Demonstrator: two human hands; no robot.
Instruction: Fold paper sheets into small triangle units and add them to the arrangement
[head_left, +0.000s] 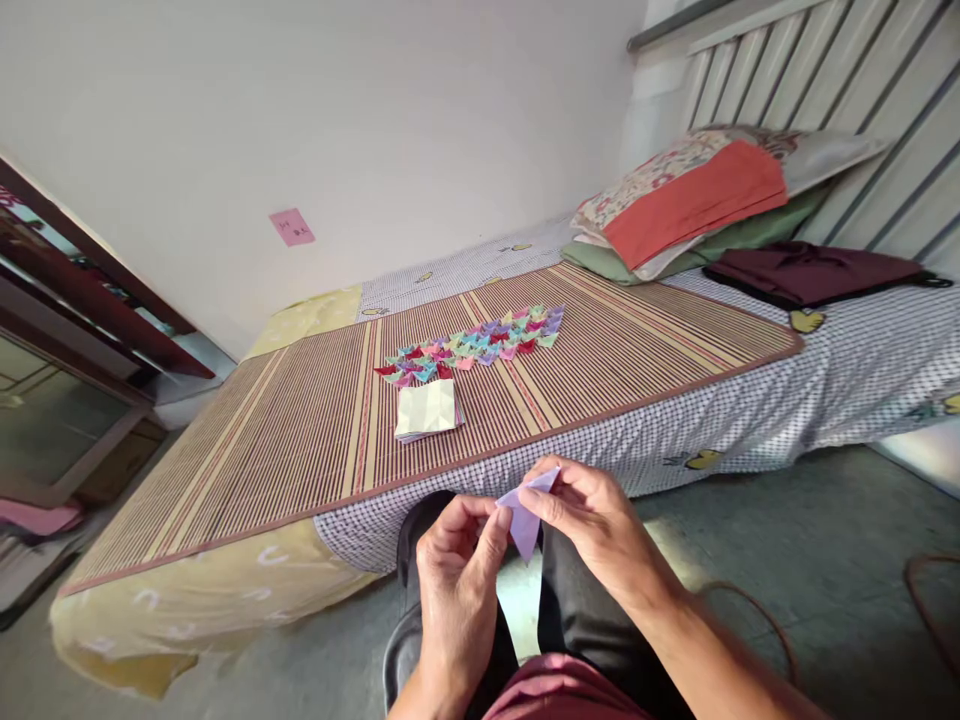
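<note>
Lavender paper (526, 512), partly folded, sits pinched between both hands above the person's knees, just off the bed's edge: the left hand (456, 560) nips its lower side with thumb and fingers, the right hand (592, 520) grips its upper corner. On the striped bamboo mat (300, 430) covering the bed (862, 370) lie a stack of paper squares (427, 409) and, just behind it, rows of small coloured folded pieces (472, 345).

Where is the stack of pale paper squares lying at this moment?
In the head view the stack lies left of centre on the striped mat, near its front edge, just in front of the folded coloured pieces.
</note>
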